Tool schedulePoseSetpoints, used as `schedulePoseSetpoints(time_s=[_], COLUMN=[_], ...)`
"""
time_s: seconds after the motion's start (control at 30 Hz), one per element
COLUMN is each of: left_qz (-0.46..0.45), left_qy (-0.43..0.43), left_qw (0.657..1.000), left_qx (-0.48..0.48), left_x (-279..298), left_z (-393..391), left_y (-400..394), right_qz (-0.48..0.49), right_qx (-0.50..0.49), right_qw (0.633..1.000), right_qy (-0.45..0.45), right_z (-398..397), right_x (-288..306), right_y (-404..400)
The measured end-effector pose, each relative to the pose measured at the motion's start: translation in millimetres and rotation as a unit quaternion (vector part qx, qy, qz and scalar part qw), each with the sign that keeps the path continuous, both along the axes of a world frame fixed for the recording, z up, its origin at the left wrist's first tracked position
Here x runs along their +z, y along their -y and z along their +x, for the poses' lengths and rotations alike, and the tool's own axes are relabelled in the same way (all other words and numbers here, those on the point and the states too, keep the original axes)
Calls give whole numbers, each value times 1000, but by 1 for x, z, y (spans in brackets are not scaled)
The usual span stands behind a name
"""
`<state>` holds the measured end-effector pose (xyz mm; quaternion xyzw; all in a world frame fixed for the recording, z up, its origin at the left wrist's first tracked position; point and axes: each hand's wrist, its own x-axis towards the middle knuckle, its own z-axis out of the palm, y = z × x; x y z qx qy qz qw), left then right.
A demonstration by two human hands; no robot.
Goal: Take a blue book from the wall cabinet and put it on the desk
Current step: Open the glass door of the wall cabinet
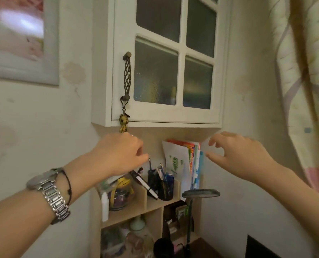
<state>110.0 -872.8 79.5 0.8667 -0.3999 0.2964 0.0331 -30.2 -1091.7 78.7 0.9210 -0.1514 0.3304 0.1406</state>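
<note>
So the wall cabinet (pixel 166 71) sits straight above both my hands, door shut, and any blue book is just a blur behind the frosted glass. My left hand (pixel 117 153), loosely curled and empty, is right below the handle (pixel 127 77); my right hand (pixel 237 155) is open, further off.

Both forearms are bare, with no sleeves showing. The left hand (pixel 117 153) has a ring (pixel 132 135) visible at a knuckle, just a small glint behind the fingers. Further back from the fingers, at the left wrist, sits a thin black cord bracelet (pixel 68 185) with a small knot. Just behind the cord is a silver metal watch (pixel 41 178) with a round case and a band of rectangular links. The right hand (pixel 242 155) and its wrist wear nothing.
</note>
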Motion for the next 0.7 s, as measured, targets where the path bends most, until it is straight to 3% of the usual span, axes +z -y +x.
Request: schedulePoseSetpoints(time_s=[0.27, 0.4, 0.57, 0.7], left_qz=[-11, -41, -84, -129], left_qy=[46, 64, 115, 210], left_qw=[999, 997, 990, 966], left_qx=[2, -5, -26, -80], left_x=[9, 29, 63, 74], left_z=[47, 87, 128, 155], left_y=[-11, -19, -34, -40], right_qz=[21, 10, 24, 49], right_qx=[42, 50, 108, 159], right_qw=[999, 999, 989, 969], right_qy=[-11, 3, 103, 183], right_z=[59, 101, 156, 195], right_x=[-22, 3, 48, 76], right_y=[-21, -33, -76, -116])
